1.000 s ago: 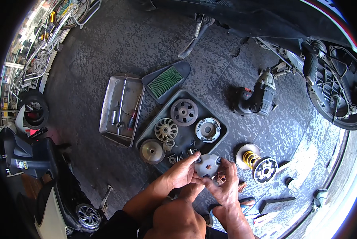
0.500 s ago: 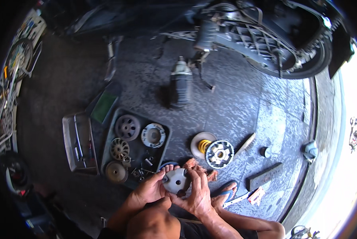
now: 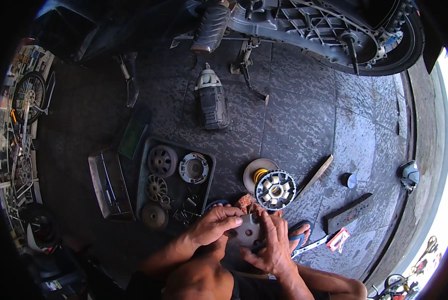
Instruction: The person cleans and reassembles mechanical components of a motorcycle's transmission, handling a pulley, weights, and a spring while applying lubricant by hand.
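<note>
Both hands are on a grey metal variator ramp plate, notched at the rim and with a round hole in its middle. My left hand pinches its left edge between thumb and fingers. Across from it, my right hand grips the other edge, fingers over the top and thumb below. Just beyond the hands lies a round variator with pale rollers in its pockets, beside a pulley disc with a yellow spring. An orange-brown rag is bunched behind the plate.
A dark tray of clutch and pulley parts stands left, with a metal box of tools beyond it. An impact wrench lies ahead, below the scooter. A brush and a dark block lie right.
The plate has moved right and tilted. My left hand has gone from supporting it underneath to pinching its edge; my right hand still holds it. The view has shifted.
</note>
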Tool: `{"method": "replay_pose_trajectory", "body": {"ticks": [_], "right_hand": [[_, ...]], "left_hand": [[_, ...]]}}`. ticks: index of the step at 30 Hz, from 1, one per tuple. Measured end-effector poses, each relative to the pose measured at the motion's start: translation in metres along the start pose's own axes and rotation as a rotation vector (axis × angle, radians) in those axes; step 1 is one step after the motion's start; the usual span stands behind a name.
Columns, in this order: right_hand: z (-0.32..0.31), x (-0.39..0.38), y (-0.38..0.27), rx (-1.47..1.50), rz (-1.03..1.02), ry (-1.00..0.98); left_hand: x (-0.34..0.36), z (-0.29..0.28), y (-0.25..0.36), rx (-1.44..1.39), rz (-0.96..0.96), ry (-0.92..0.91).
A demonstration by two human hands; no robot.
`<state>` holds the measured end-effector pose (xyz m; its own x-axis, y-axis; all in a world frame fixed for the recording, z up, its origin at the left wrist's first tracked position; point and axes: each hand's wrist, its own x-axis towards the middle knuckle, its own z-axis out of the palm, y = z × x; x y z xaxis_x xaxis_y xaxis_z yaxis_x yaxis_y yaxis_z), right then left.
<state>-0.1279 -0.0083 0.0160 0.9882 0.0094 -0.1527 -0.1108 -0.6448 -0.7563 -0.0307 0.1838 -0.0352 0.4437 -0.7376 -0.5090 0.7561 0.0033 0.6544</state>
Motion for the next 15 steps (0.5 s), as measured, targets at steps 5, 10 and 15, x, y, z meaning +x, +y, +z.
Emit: {"method": "replay_pose_trajectory", "body": {"ticks": [5,10,15], "right_hand": [[0.004,-0.015,-0.002,-0.024,0.008,0.283],[0.021,-0.019,-0.016,-0.076,0.029,0.283],[0.028,-0.019,-0.017,-0.079,0.061,0.268]], "left_hand": [[-0.002,0.002,-0.004,-0.220,-0.084,0.114],[0.000,0.010,0.004,-0.203,-0.022,0.104],[-0.003,0.007,0.004,-0.148,-0.049,0.136]]}}
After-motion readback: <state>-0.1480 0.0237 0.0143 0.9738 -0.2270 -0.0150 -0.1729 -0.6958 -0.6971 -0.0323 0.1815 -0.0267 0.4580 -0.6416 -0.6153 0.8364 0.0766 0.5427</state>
